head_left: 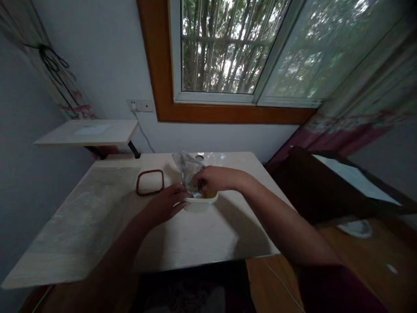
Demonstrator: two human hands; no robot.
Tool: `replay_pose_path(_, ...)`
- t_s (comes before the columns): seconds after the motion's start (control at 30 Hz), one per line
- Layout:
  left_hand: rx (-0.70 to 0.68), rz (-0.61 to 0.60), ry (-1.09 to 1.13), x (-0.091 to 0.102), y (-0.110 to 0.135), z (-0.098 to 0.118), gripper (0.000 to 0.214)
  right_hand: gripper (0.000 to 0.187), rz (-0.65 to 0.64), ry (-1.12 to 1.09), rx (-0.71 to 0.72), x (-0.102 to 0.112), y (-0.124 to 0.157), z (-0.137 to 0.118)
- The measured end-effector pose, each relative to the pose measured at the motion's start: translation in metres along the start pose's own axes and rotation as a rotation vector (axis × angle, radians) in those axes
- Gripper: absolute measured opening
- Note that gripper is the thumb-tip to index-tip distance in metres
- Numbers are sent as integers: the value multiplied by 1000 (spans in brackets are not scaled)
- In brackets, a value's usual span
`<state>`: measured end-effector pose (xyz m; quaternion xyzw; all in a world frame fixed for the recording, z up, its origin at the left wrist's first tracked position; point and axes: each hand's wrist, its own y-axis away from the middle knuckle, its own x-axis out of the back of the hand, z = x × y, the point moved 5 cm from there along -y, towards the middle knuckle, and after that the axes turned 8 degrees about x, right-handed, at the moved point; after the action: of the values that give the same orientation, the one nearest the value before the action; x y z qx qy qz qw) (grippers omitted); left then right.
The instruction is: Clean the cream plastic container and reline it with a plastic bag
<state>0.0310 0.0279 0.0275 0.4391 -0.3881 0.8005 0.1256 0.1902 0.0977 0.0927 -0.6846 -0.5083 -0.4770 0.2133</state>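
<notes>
Clear bag (188, 167) between hands (167, 203), over white container (196, 208).

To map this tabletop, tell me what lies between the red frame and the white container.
In the head view, the left hand lies between the red frame and white container.

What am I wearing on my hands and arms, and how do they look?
Your left hand and right hand look ungloved, with no watch or ring that I can make out. The right forearm is bare down to a dark maroon sleeve. I can't make out a sleeve on the dim left forearm.
</notes>
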Motion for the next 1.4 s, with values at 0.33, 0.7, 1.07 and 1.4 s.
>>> replay_pose_path(0.33, 105, 50, 119, 19, -4, -10, 28, 26, 648, 39, -33, 28, 34, 40)
replay_pose_path(0.7, 312, 365, 394, 63, -41, -29, 52, 17, 860, -255, 25, 16, 57, 48)
replay_pose_path(1.07, 87, 153, 82, 85, -103, 5, 16, 31, 1141, 124, 157, 28, 75, -5)
replay_pose_path(1.4, 123, 196, 68, 99, -117, 16, 27, 41, 855, 545, -37, 29, 59, -47)
